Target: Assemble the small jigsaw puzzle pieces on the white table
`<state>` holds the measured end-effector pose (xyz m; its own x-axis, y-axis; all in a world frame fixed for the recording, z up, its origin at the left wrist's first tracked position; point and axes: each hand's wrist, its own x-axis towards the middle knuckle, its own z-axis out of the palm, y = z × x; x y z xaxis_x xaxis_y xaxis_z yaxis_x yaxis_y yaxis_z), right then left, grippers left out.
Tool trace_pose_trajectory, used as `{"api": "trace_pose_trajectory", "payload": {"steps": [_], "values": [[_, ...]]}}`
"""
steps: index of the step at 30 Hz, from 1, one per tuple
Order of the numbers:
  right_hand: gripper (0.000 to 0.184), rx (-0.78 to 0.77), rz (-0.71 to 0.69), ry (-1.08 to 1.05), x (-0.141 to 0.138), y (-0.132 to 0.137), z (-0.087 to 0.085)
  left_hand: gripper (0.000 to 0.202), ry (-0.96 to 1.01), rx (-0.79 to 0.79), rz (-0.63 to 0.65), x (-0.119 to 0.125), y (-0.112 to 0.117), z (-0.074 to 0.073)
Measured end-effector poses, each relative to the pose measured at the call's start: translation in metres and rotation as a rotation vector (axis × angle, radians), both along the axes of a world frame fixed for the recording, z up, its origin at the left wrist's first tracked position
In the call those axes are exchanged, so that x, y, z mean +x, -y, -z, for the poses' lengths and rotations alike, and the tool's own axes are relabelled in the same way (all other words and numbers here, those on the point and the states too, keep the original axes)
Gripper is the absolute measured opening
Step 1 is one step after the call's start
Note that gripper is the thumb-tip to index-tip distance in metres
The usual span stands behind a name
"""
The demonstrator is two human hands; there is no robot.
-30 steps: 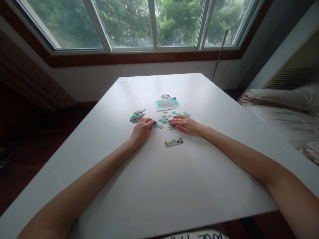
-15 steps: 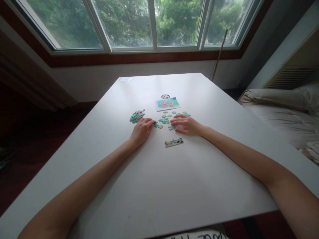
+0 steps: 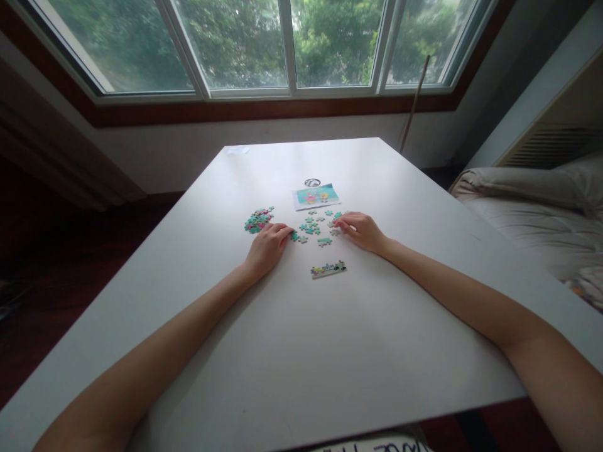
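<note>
My left hand (image 3: 271, 243) rests on the table with its fingers curled together. Its fingertips meet a teal puzzle piece (image 3: 294, 236), and what lies under them is hidden. Just behind that hand is a heap of puzzle pieces (image 3: 258, 220) in teal, pink and green. My right hand (image 3: 362, 231) is drawn into a pinch, its tips down at a small pale puzzle piece (image 3: 331, 224). Between the hands several loose pieces (image 3: 309, 227) lie spread out. Nearer to me are a joined teal bit (image 3: 325, 242) and an assembled puzzle strip (image 3: 328, 270).
A picture card (image 3: 316, 197) with pink and yellow figures on teal lies beyond the pieces. Behind it is a small dark-rimmed oval thing (image 3: 312, 182). The white table (image 3: 301, 351) reaches toward the window; a padded beige seat (image 3: 513, 207) stands at the right.
My right hand has shifted right and its spread fingers have drawn together into a pinch, uncovering the joined teal bit and some pale pieces. My left hand has stayed put.
</note>
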<state>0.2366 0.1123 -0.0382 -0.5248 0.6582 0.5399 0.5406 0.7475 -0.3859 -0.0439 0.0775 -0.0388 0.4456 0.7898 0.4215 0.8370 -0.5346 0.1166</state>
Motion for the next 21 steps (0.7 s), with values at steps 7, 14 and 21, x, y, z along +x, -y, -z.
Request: {"api": "trace_pose_trajectory", "payload": {"steps": [7, 14, 21], "values": [[0.06, -0.11, 0.233, -0.153, 0.0034, -0.0057, 0.0005, 0.027, 0.002, -0.008, -0.003, 0.0009, 0.001, -0.0013], [0.067, -0.155, 0.281, -0.172, 0.0032, -0.0054, -0.0015, 0.027, 0.0, 0.0, -0.001, -0.0008, 0.0004, 0.0018], [0.057, -0.123, 0.253, -0.156, 0.0039, -0.0076, 0.0009, 0.028, -0.002, 0.001, 0.003, -0.001, 0.0001, 0.0016]]}}
